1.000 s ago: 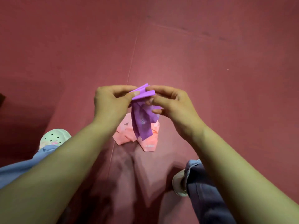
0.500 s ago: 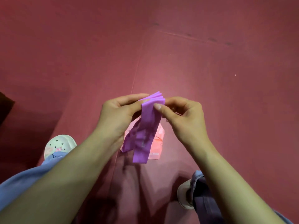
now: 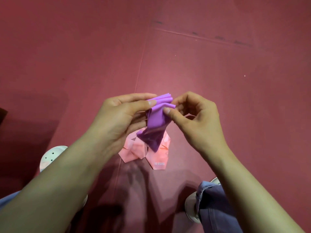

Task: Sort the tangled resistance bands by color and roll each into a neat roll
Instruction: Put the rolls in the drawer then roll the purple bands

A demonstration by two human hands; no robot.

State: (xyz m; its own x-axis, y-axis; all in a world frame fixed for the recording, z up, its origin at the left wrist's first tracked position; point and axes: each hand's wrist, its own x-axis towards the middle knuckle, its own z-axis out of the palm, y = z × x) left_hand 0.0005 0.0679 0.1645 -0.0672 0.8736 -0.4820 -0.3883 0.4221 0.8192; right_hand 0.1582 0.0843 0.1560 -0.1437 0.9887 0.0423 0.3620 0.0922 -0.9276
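The purple band [image 3: 157, 119] hangs shorter than before, its top more folded, pinched by left hand [image 3: 117, 118] and right hand [image 3: 195, 118].

Both bare forearms reach in from the lower corners of the view and converge at its middle. The left hand [image 3: 121, 118] has its thumb stretched along the top and its fingers curled beneath, pinching the folded end of the purple band [image 3: 156, 120]. The right hand [image 3: 195, 118] faces it, thumb tip pressed on the band's front, fingers curled behind. The thumb tips sit near each other.
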